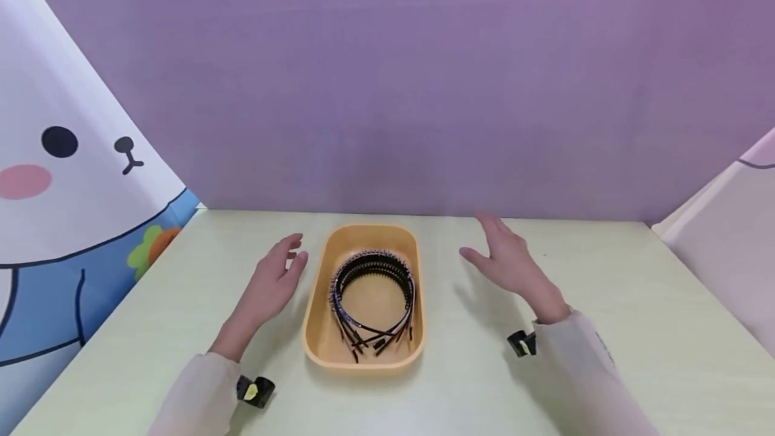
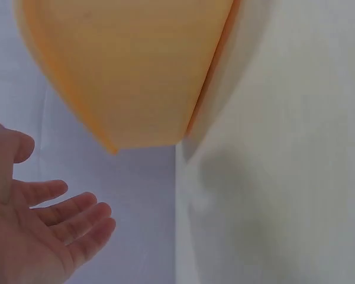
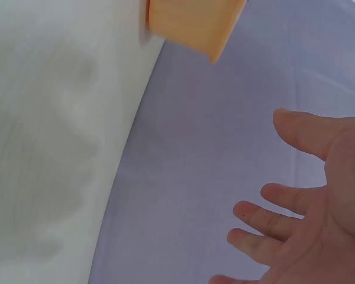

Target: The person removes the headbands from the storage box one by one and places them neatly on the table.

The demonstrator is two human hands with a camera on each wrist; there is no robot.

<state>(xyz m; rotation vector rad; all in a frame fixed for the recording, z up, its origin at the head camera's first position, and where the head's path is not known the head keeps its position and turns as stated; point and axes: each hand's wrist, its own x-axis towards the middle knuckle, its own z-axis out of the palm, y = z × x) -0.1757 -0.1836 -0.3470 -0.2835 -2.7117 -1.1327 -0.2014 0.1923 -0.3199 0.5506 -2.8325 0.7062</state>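
Observation:
An orange-yellow plastic basket [image 1: 363, 360] with rounded corners stands on the pale table. Inside it lie several dark toothed headbands [image 1: 373, 258], nested in a ring with their ends crossing toward the near side. My left hand [image 1: 275, 281] hovers just left of the basket, fingers loosely bent and holding nothing. To the basket's right, farther off, my right hand [image 1: 511, 264] is held with thumb and fingers spread, also holding nothing. Both wrist views show the hands apart from the basket's outer wall [image 2: 136, 71].
The pale tabletop [image 1: 460, 395] runs back to a purple backdrop [image 1: 387, 86]. A cartoon-printed panel [image 1: 72, 221] borders the left side, and a whitish panel [image 1: 720, 247] the right. Small black devices [image 1: 257, 392] sit at both wrists by the white sleeves.

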